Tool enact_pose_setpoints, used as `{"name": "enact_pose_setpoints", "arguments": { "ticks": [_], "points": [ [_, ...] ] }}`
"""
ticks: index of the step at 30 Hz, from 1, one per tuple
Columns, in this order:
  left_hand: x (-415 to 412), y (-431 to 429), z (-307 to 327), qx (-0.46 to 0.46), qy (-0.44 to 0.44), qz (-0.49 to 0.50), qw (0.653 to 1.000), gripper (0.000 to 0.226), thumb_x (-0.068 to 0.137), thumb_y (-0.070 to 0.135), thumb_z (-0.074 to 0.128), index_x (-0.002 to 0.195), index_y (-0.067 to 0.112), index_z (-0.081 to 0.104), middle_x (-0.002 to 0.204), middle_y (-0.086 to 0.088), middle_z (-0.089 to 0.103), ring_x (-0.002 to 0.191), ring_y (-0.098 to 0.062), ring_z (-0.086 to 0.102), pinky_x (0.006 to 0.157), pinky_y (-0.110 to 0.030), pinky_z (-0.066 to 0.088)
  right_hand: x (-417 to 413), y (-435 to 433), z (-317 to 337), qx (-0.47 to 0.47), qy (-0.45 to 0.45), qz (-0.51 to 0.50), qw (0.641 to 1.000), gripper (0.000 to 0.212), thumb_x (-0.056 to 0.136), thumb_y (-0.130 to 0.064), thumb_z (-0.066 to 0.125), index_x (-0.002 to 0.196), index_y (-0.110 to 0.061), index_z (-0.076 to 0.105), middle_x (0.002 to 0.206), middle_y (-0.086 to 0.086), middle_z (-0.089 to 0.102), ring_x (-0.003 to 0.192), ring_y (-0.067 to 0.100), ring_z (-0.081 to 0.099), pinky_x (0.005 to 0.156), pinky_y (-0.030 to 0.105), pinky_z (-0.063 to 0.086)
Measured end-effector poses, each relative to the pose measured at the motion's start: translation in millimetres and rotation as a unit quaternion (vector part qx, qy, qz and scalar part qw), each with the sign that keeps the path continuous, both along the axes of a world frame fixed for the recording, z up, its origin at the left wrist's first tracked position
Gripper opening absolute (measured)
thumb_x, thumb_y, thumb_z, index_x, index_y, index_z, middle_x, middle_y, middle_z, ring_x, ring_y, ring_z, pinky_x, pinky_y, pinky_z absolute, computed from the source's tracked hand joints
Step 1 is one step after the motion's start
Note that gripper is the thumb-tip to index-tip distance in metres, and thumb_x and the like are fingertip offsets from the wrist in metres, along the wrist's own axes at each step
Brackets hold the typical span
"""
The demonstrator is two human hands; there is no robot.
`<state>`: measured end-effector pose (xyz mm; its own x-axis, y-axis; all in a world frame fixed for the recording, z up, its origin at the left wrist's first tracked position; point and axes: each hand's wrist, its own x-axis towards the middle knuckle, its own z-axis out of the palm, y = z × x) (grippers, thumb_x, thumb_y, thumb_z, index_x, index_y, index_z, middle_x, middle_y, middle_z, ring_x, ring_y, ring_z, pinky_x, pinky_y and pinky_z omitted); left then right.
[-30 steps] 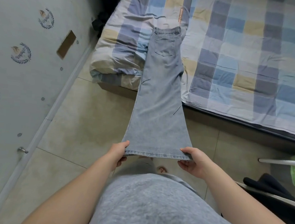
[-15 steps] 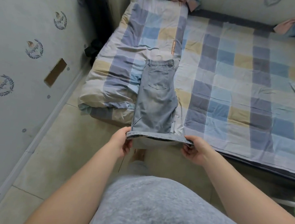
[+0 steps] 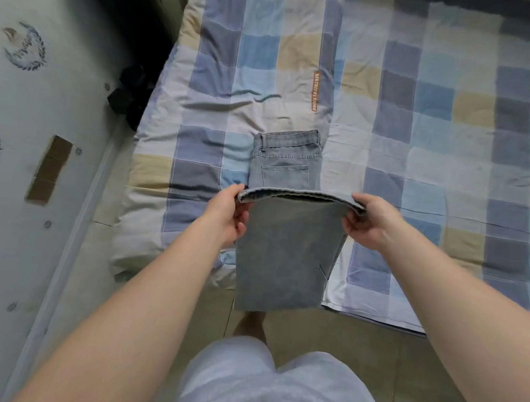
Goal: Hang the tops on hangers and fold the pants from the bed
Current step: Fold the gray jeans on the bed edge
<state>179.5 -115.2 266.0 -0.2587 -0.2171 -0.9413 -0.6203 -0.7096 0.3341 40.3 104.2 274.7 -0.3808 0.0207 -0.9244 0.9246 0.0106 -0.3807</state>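
Jeans [image 3: 285, 250] light grey-blue denim; bedspread [image 3: 437, 135] checked blue, grey, beige, white.

Open room above the checked bedsheet [image 3: 453, 127], right of the jeans [image 3: 288, 250], and over the flat quilt [image 3: 252, 66] beyond the waistband. Barred in the middle by the raised hem, pinched taut between left hand [image 3: 227, 217] and right hand [image 3: 371, 223]. Hemmed in on the left by the wall [image 3: 18, 213], a dark object [image 3: 132, 95] lodged between it and the bed. Bare tiled floor [image 3: 357, 344] below.
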Motion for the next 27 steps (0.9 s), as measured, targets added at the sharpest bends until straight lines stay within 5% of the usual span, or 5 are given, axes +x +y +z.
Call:
{"name": "enact_pose_setpoints", "arguments": {
  "ticks": [13,18,23,27],
  "points": [
    [-170,-70,-149,-0.034,0.011,0.009,0.999,0.033,0.099,0.049,0.048,0.087,0.023,0.064,0.069,0.008,0.070,0.064,-0.008,0.059,0.056,-0.021,0.038,-161,-84,-175,-0.002,0.046,0.025,0.999,0.009,0.098,-0.026,0.059,0.091,-0.020,0.059,0.082,0.000,0.063,0.070,0.012,0.062,0.059,0.030,0.050],
    [-173,-62,-197,-0.029,0.052,-0.016,0.998,0.050,0.099,0.065,0.039,0.116,0.023,0.060,0.116,0.002,0.070,0.098,-0.019,0.069,0.076,-0.034,0.048,-160,-77,-222,-0.048,0.026,0.091,0.994,0.045,0.096,-0.045,0.060,0.132,-0.020,0.052,0.123,0.004,0.065,0.115,0.025,0.061,0.093,0.044,0.050],
    [-136,-30,-210,-0.037,0.028,-0.068,0.997,0.043,0.097,0.062,0.046,0.116,0.028,0.063,0.124,0.005,0.066,0.114,-0.019,0.062,0.079,-0.035,0.048,-121,-52,-234,-0.068,-0.007,0.130,0.989,0.061,0.095,-0.059,0.051,0.148,-0.030,0.043,0.142,0.005,0.056,0.140,0.027,0.041,0.117,0.054,0.022],
    [-90,-3,-204,-0.089,0.019,-0.084,0.992,0.032,0.098,0.055,0.050,0.107,0.029,0.065,0.121,0.006,0.068,0.111,-0.016,0.062,0.080,-0.032,0.048,-76,-29,-234,-0.077,-0.040,0.111,0.990,0.057,0.096,-0.058,0.047,0.145,-0.029,0.048,0.143,0.004,0.055,0.141,0.025,0.041,0.117,0.052,0.023]
  ]
}}
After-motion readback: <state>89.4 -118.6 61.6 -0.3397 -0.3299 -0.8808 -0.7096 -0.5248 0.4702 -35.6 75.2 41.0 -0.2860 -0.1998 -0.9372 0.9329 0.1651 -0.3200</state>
